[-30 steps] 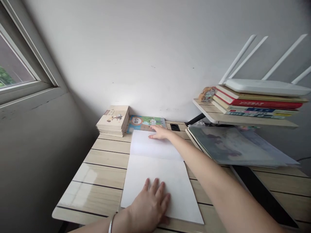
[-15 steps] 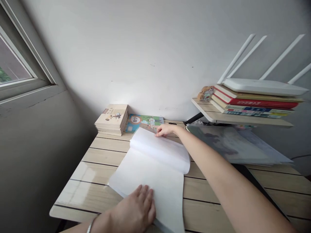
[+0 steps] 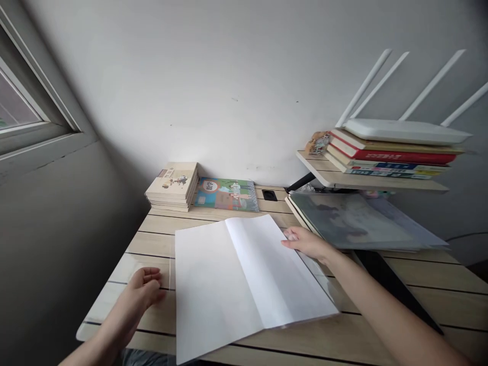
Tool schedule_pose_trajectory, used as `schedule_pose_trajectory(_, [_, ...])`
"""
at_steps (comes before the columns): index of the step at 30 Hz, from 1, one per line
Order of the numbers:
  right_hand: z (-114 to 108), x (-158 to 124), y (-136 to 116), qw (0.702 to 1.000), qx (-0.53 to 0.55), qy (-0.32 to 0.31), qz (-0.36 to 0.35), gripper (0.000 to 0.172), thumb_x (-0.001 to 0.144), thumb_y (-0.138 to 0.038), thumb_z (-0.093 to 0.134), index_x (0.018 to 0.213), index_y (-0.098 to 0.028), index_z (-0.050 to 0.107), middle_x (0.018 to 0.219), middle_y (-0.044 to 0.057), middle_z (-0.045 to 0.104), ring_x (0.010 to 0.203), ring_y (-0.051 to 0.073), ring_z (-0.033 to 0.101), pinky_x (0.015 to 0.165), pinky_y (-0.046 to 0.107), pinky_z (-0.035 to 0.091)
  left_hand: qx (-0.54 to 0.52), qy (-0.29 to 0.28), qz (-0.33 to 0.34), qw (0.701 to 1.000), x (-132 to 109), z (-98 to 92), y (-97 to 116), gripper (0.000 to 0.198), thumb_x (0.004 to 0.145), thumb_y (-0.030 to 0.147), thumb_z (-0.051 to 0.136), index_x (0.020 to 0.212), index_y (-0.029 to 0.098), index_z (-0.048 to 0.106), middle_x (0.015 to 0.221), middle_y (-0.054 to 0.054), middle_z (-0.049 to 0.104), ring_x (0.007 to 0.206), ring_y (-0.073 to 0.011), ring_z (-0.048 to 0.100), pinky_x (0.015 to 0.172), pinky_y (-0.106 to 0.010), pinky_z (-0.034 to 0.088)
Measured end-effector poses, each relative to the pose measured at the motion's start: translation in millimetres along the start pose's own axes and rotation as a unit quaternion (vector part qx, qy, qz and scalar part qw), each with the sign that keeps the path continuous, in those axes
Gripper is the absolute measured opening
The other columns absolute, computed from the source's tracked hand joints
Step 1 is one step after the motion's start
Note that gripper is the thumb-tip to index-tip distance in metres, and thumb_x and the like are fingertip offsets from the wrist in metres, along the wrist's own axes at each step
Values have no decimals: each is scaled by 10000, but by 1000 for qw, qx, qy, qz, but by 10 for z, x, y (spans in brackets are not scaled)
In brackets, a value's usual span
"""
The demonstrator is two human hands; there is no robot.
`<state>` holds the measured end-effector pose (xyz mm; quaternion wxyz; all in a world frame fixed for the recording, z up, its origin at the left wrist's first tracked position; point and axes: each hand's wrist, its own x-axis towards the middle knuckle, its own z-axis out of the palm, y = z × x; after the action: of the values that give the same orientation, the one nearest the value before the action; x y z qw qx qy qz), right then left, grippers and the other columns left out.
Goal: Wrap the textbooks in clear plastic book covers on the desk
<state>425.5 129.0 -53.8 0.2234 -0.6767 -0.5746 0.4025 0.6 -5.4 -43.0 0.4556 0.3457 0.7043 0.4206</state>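
Note:
An open book or notebook with blank white pages lies on the desk, its spine fold running down the middle. Clear plastic film, like a book cover, shows past its right edge, and a thin clear strip also sticks out along the left side. My right hand is closed at the upper right edge, thumb on top, with shiny plastic at its fingertips. Left of the pages, my left hand hovers with loosely curled fingers, thumb apart from them, close to the film's edge and apparently holding nothing.
A stack of beige books stands at the back left, beside a colourful textbook. Clear folders and a dark flat object lie at right. Above them, a raised shelf carries books and a white router.
The white sheet that was curled over at the back now lies flatter, opened to the right. My left hand has lifted off the page and moved left; my right hand has come down to the right edge.

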Motion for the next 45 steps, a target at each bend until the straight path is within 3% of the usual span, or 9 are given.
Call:
schedule_pose_trajectory(3, [40,-111,109,999,39,-5,17,354,598,-337,718,876,-160,586,657,-16,578,618,137,543,571,235,403,-140,-42,-109,983,-79,130,277,446,642,206,698,1042,133,516,900,-106,628,840,-242,639,766,-417,541])
schedule_pose_trajectory(8, [25,-171,204,998,46,4,43,356,604,-339,724,887,-160,603,891,77,671,830,189,620,673,243,461,-148,-45,-145,977,-138,380,464,616,593,163,731,1144,103,463,787,-51,622,749,-187,621,746,-335,489])
schedule_pose_trajectory(13, [15,-212,221,997,60,2,58,383,602,-389,731,898,-178,608,901,65,681,771,178,622,592,230,454,-61,-89,-114,988,7,484,452,460,528,272,769,921,115,590,697,-2,600,670,-134,569,617,-254,392])
schedule_pose_trajectory(18, [42,-261,150,994,94,-11,50,342,572,-388,725,811,-185,589,726,14,639,590,131,537,484,215,372,25,-180,-89,979,174,584,435,392,506,443,766,638,139,558,496,73,420,448,-62,337,480,-230,234])
schedule_pose_trajectory(24, [60,-294,109,992,112,-29,41,342,537,-414,724,738,-197,552,634,-18,577,550,116,498,466,214,334,219,-84,21,972,235,821,443,248,663,311,689,578,174,501,494,49,451,487,-105,400,513,-246,290])
schedule_pose_trajectory(31, [39,-282,200,987,152,-10,54,391,528,-420,746,765,-195,531,596,-47,554,484,94,475,456,213,360,257,-43,91,961,234,985,484,183,800,167,495,678,221,371,539,71,405,488,-112,423,514,-234,331])
schedule_pose_trajectory(36, [25,-453,198,971,225,15,84,375,527,-380,784,745,-203,536,647,-12,624,564,138,581,499,241,438,297,-33,222,928,589,882,1098,140,809,175,503,917,198,416,628,48,487,558,-133,489,561,-251,392])
schedule_pose_trajectory(39, [173,-665,164,948,303,9,100,371,524,-364,812,712,-200,537,657,1,654,558,144,599,498,254,470,400,-32,287,870,817,889,1627,268,818,159,497,1075,148,422,745,-32,593,688,-184,571,665,-311,443])
schedule_pose_trajectory(45, [835,-1173,-81,876,455,28,157,382,516,-347,850,755,-165,615,696,46,709,590,166,656,489,240,501,531,-33,373,761,1125,1338,2279,428,832,92,442,1252,129,368,951,-118,639,854,-245,606,808,-426,439])
